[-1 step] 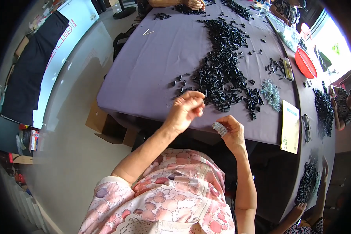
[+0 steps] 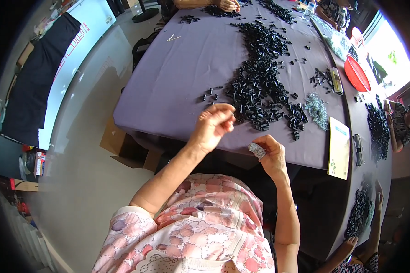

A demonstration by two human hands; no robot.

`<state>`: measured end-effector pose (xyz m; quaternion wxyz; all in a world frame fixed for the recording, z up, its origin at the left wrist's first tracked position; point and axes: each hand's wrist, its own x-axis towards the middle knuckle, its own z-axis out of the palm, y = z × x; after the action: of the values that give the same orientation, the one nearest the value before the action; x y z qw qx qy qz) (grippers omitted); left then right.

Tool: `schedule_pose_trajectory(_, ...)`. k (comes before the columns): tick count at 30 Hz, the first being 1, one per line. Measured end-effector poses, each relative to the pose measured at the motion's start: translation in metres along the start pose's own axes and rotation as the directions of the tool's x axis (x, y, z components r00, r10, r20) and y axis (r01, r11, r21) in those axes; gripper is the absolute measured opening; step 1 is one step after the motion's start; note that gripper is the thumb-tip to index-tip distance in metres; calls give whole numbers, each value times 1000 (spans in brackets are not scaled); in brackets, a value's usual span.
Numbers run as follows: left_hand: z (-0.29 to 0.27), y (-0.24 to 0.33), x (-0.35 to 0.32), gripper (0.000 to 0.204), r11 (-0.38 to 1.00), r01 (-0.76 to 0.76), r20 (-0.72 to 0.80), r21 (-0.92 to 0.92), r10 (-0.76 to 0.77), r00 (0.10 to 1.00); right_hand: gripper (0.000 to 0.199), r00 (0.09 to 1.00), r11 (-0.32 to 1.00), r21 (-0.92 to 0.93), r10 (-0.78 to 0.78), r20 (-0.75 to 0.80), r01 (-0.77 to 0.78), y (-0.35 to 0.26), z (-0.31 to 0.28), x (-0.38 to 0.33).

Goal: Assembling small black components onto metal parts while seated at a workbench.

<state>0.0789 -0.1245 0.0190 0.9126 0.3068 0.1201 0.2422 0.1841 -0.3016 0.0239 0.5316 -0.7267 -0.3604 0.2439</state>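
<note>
My left hand [image 2: 212, 128] is over the table's near edge, just left of the near end of a heap of small black cylindrical parts [image 2: 259, 86]. Its thumb and forefinger are pinched together; anything between them is too small to make out. Off the near edge, to the right, my right hand [image 2: 274, 157] has its fingers curled. A whitish speckled piece [image 2: 257, 150] shows at its fingertips. I cannot tell whether that piece is gripped or wrapped round the thumb. A few black parts [image 2: 209, 96] lie loose beyond my left hand.
A purple-grey cloth covers the table [image 2: 168, 86]. To the right lie a small clear-grey pile [image 2: 316, 110], a yellow booklet [image 2: 338, 148], eyeglasses [image 2: 358, 150] and a red basket [image 2: 357, 73]. Other people's hands [image 2: 228, 5] are at the far end; a cardboard box [image 2: 118, 141] is below left.
My left hand has shifted slightly left, away from the heap's near end, with its fingers still pinched. My right hand has stayed in place.
</note>
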Motion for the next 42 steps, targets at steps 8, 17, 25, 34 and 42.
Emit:
schedule_pose_trajectory(8, -49, 36, 12, 10, 982, -149, -124, -112, 135, 983, 8, 999, 996, -87, 5, 35, -2, 7, -6, 1)
schedule_pose_trajectory(17, -65, 39, 18, 9, 981, -167, -116, -99, 155, 981, 15, 998, 998, 17, 62, 22, -63, 6, -5, 3)
schedule_pose_trajectory(25, -71, 41, 20, 10, 984, -137, -44, -116, 132, 990, 22, 995, 994, 61, 82, 47, -85, 7, -6, 3)
schedule_pose_trajectory(34, -70, 39, 18, 13, 985, -100, 20, -140, 104, 994, 29, 990, 993, -30, 113, 79, -111, -4, -6, 5)
schedule_pose_trajectory(42, -71, 39, 20, 12, 983, -84, 51, -162, 94, 994, 28, 980, 924, -341, -132, 149, 176, -20, -3, 14)
